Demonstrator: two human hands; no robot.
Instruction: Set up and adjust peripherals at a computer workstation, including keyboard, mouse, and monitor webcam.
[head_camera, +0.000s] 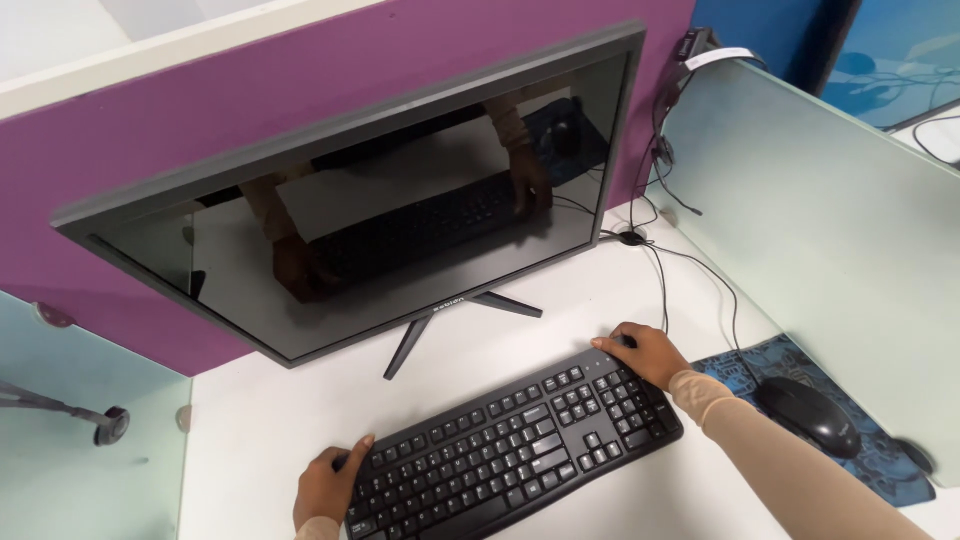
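Left hand: the left hand (325, 487) grips the near-left end of the keyboard (510, 447), fingers curled over its edge, thumb lying along the top beside the keys.
Right hand: the right hand (645, 353) clasps the far-right corner of the keyboard — fingers pressed together and bent over the rim.
Keyboard: black, lying slantwise on the white desk (260, 420), in front of the monitor's stand.
Monitor: a dark-screened monitor (370, 200) stands far of the keyboard — both hands mirrored in its glass.
Mouse: a black mouse (808, 415) rests on a blue patterned mouse pad (880, 462), right of the keyboard, near the right forearm.
Partitions: frosted glass panel (830, 220) on the right, purple wall (250, 100) behind.
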